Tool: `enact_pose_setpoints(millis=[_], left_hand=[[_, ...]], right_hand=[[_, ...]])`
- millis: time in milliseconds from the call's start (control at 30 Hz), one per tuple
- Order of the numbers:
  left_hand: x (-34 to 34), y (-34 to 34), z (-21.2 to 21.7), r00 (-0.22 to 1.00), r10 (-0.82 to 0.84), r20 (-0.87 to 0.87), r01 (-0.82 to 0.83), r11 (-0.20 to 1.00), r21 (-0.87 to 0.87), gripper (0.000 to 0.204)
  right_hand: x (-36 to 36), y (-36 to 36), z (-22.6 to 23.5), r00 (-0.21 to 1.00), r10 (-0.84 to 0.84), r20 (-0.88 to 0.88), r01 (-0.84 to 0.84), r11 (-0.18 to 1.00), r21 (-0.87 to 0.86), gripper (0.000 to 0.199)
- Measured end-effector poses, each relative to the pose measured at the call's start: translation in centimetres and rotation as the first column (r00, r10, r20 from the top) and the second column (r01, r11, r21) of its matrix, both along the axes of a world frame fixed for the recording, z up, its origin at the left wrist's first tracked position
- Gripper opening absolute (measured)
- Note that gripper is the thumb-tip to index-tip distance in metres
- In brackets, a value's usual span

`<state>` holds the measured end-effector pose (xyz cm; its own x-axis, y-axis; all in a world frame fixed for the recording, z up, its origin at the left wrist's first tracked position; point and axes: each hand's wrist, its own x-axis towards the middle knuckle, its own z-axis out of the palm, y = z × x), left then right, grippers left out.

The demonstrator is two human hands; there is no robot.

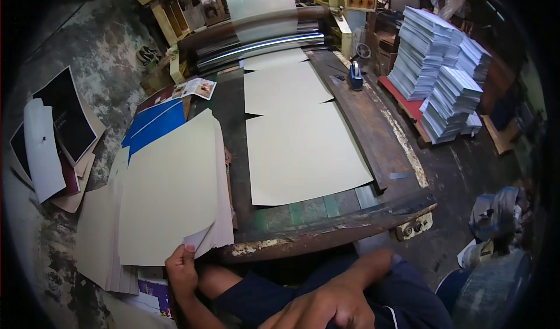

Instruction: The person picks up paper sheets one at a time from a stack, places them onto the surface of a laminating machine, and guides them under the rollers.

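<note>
Pinching the near right corner of the top cream sheet (169, 195) between the thumb and the fingers, the left hand (182, 272) is closed on it, as I follow from my distant post. This corner is bent up and a whitish layer shows there, but I cannot tell if it is the underside or the next sheet; the rest of the sheet lies on the thick stack (223, 212), at the left side of the worktable (326, 230). The right hand (331, 312) is low in my view and near to the camera, with its back turned up; its fingers are partly hidden, so I cannot tell if it grips something. On the table, I count three other cream sheets in one row: the nearest sheet (303, 160), the middle sheet (286, 90) and the far sheet (274, 60), which reaches to the shiny roller (262, 52) under the clear film (256, 17). I judge therefore that the work is well started: these three are laid, with small dark notches showing at the edges where they meet. Much seems to be left, because the stack is thick, and its top sheet is gripped but not yet on the table.
</note>
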<state>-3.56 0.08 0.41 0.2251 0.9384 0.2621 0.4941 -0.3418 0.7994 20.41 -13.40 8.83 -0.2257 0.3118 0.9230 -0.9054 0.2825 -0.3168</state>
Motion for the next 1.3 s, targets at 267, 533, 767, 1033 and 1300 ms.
enact_pose_setpoints(millis=[267,533,767,1033,1300], left_hand=[[1.5,-1.0,-0.8,0.985,0.154,-0.078,-0.142,0.98,0.141,0.03],[1.7,-1.3,-1.0,0.991,0.111,-0.077,-0.102,0.989,0.107,0.036],[4.5,-2.0,-0.3,0.854,0.122,0.505,-0.177,0.982,0.062,0.032],[4.6,-2.8,2.4,0.824,-0.404,-0.397,0.543,0.761,0.355,0.03],[1.7,-0.2,1.9,0.932,-0.182,-0.314,0.276,0.916,0.289,0.06]], right_hand=[[4.5,10.8,-7.6,0.3,-0.677,0.672,0.825,0.537,0.174,0.033],[23.5,28.1,-27.4,-0.807,0.176,0.564,0.591,0.241,0.77,0.08],[27.9,23.5,-26.4,-0.384,0.056,0.922,0.903,-0.186,0.387,0.082],[12.4,7.6,-17.8,0.819,0.062,0.571,0.456,0.534,-0.712,0.062],[8.6,1.6,-24.0,0.938,0.062,0.342,0.342,0.004,-0.94,0.025]])
